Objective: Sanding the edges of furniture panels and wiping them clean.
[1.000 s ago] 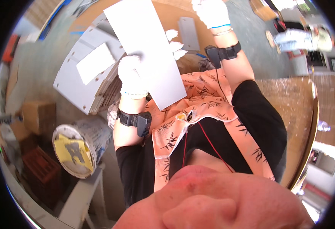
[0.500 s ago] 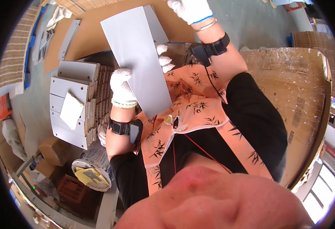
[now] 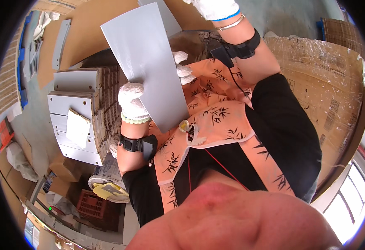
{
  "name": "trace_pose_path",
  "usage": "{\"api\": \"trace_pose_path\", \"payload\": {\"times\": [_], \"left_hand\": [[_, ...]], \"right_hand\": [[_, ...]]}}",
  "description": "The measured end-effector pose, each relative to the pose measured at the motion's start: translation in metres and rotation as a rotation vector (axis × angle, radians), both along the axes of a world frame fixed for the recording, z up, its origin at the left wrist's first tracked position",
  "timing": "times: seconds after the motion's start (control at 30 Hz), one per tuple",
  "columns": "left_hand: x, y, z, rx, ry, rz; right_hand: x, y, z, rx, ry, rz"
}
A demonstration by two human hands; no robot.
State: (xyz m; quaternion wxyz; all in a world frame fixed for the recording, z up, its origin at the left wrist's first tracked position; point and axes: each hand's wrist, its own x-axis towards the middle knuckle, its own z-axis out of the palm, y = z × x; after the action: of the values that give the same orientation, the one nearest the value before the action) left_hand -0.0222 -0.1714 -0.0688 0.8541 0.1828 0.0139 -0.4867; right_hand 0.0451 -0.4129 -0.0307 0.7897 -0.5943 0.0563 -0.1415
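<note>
A long, smooth grey panel (image 3: 149,62) stands tilted in front of my body, its lower end against the orange apron (image 3: 220,121). My left hand (image 3: 131,100), in a white knitted glove, is closed around it; the thumb lies by the near edge and fingertips show past the opposite edge. My right hand (image 3: 213,8), also gloved, is raised beyond the panel's upper right side, apart from it. The picture's top edge cuts off most of its fingers. Behind the panel, part of another grey board (image 3: 168,21) shows.
Grey boards with drilled holes form a stack (image 3: 72,123) at the left, with a whitish sheet (image 3: 78,129) on top. Below it are a bucket (image 3: 107,185) with a yellow cloth and a red-brown plastic crate (image 3: 97,204). Large cardboard (image 3: 315,83) stands at the right.
My right hand has shifted slightly up and right, further out of the picture. The left hand still grips the panel, whose upper end sits a little further left.
</note>
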Motion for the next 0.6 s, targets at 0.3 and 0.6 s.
{"api": "trace_pose_path", "payload": {"times": [0.3,0.6], "left_hand": [[0.003,0.005,-0.011,-0.028,-0.024,-0.040],[0.002,0.008,-0.017,0.010,0.012,-0.010]], "right_hand": [[0.006,-0.001,-0.016,0.161,0.005,0.156],[0.001,0.001,-0.010,-0.155,-0.219,0.076]]}}
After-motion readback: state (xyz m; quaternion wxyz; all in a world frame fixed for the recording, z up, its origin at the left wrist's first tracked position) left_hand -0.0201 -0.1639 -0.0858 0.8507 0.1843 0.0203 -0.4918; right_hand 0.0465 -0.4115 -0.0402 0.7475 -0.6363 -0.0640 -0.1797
